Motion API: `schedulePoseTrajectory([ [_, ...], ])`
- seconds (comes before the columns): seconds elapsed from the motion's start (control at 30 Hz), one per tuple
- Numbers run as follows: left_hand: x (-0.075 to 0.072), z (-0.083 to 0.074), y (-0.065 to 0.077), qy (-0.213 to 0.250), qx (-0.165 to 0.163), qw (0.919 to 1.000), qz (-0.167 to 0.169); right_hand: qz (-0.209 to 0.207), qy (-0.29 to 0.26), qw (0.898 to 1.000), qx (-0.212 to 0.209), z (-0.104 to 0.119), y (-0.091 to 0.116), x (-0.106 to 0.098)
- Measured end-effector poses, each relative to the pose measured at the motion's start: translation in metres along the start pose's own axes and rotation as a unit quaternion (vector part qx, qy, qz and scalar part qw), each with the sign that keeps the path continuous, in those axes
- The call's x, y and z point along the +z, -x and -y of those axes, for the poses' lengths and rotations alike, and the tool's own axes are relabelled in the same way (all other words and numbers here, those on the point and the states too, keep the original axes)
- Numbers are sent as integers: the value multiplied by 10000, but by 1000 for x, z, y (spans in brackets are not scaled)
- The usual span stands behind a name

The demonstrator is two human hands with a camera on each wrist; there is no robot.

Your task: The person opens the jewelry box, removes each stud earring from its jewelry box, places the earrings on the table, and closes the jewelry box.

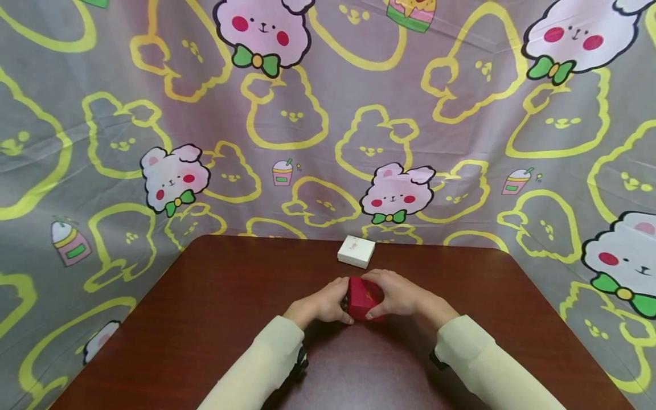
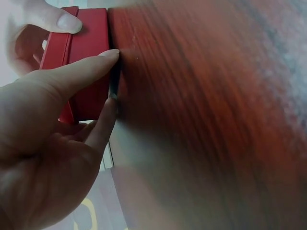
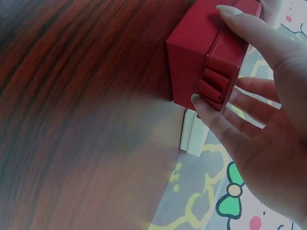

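A red lidded gift box point(image 1: 361, 300) is between both hands, on or just above the table. In the head view my left hand point(image 1: 329, 302) grips its left side, thumb nearer me and fingers behind. From the right, my right hand point(image 1: 398, 292) holds it, thumb on the near face and fingers over the far side. A small red bow point(image 3: 214, 85) decorates one side of the box in the right wrist view. The left wrist view shows the lid's rim line on the red box point(image 2: 91, 45); the lid appears to be on. Contents are hidden.
A small white box point(image 1: 356, 251) with faint red print lies beyond the red box, near the far edge of the brown wooden table point(image 1: 246, 302). Cartoon-patterned cloth point(image 1: 318, 136) hangs behind and along both sides of the table.
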State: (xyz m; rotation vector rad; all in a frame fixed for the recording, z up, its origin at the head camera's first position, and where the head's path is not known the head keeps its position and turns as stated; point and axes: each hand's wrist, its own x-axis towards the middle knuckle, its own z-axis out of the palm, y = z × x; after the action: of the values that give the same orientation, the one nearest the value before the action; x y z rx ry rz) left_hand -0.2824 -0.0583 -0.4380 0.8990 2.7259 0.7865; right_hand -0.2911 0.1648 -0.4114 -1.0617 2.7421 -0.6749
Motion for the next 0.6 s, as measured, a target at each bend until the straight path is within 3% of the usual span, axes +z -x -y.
schedulePoseTrajectory([
  [0.27, 4, 4, -1, 80, -152, 9998, -33, -119, -437, 9990, -21, -5, 4, 3],
  [0.43, 4, 6, -5, 279, -6, 9995, -165, -194, -439, 9988, -65, -4, 4, 2],
  [0.6, 4, 6, -6, 578, -98, 9980, -231, -191, -437, 9987, -152, -3, 5, 2],
])
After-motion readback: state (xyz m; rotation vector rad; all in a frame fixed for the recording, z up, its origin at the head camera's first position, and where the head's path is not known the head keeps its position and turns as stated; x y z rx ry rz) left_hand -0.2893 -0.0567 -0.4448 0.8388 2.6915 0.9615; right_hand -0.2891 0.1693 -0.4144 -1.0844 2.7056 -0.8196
